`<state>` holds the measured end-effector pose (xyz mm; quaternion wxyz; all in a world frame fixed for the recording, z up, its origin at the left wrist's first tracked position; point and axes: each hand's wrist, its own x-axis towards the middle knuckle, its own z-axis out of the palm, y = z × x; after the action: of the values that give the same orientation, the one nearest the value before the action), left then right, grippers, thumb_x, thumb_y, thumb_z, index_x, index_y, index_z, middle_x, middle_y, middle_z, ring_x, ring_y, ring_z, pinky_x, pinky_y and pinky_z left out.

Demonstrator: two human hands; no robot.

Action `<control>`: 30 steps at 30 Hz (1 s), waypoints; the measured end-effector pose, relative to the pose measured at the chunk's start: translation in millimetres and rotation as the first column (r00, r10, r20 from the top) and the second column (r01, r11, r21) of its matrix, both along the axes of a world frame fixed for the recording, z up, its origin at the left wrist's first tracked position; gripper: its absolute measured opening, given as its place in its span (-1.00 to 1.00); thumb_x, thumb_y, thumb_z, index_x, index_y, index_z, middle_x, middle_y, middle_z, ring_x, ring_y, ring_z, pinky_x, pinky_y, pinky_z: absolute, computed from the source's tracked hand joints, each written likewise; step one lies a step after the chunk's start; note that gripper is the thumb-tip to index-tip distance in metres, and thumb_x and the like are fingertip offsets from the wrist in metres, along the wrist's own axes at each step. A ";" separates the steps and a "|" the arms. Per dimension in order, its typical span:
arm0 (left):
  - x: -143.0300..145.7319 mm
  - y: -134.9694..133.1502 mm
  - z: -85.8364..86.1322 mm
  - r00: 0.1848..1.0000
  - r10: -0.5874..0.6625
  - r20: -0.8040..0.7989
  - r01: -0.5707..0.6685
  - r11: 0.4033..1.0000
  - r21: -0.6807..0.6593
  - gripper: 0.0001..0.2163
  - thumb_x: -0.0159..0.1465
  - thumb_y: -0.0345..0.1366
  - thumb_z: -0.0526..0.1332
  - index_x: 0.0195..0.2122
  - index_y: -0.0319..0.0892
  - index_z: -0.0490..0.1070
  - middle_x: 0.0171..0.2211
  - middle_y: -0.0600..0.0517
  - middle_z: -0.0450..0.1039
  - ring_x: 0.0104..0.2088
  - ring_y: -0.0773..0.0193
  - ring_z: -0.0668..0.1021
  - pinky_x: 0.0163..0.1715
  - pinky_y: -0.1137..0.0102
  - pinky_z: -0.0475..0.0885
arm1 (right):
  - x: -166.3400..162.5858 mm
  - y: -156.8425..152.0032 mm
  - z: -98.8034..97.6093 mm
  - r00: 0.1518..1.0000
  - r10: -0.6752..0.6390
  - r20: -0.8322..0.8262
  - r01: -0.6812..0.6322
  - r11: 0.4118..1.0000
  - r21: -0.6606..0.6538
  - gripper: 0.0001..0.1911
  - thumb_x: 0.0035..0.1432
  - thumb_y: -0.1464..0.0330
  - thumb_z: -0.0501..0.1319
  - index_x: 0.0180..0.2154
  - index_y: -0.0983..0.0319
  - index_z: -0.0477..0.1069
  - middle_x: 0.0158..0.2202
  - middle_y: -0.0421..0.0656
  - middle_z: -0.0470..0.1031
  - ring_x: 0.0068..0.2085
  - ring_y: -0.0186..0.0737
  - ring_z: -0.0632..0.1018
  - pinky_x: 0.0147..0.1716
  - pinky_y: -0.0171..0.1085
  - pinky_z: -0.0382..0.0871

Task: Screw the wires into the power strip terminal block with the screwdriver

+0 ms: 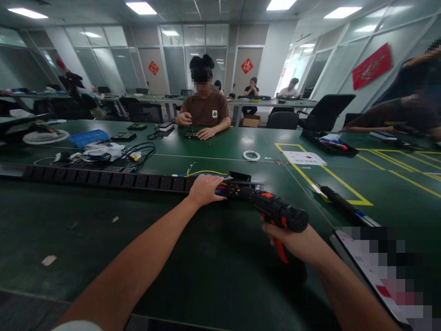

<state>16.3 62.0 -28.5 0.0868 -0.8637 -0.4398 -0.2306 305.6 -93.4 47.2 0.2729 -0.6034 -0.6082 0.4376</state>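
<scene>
A green table (193,276) carries a socket strip (113,178), white ring (251,159) and printed sheet (299,157).

A socket strip (158,183) is lying across the table (206,276), with the left hand (206,187) gripping it toward its right end. To the right, the right hand (292,241) is holding a power drill (275,209), its tip pointing at that end. Behind the strip, cables (143,152) are lying on the left, a tape ring (245,156) near the centre and a paper sheet (305,158) to its right. A hand tool (344,206) is lying right of the drill; a co-worker (203,110) is sitting opposite
</scene>
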 end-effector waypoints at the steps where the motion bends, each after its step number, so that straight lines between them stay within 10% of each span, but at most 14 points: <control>1: 1.6 -0.3 0.1 1.000 0.006 0.001 -0.006 1.000 -0.001 -0.35 0.24 0.10 0.53 0.24 -0.16 0.56 0.15 -0.17 0.67 0.13 -0.15 0.67 0.13 0.05 0.49 | 0.2 0.1 0.9 1.000 -0.005 0.006 0.005 1.000 -0.004 -0.75 0.03 0.23 0.36 -0.23 0.16 0.50 -0.55 -0.29 0.50 -0.46 -0.18 0.57 -0.38 -0.22 0.50; 30: 4.4 -6.2 4.6 1.000 0.016 0.012 -0.016 0.999 -0.043 -0.30 0.32 0.23 0.42 0.29 -0.18 0.53 0.22 -0.20 0.62 0.20 -0.17 0.61 0.23 0.01 0.40 | 2.0 -1.3 -4.0 0.999 -0.005 0.049 0.005 1.000 0.007 -0.73 0.06 0.19 0.37 -0.21 0.16 0.52 -0.49 -0.27 0.53 -0.43 -0.16 0.62 -0.37 -0.21 0.53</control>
<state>20.7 55.8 -23.9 0.0673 -0.8603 -0.4521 -0.2257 307.6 -94.7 43.2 0.2611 -0.6145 -0.6148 0.4198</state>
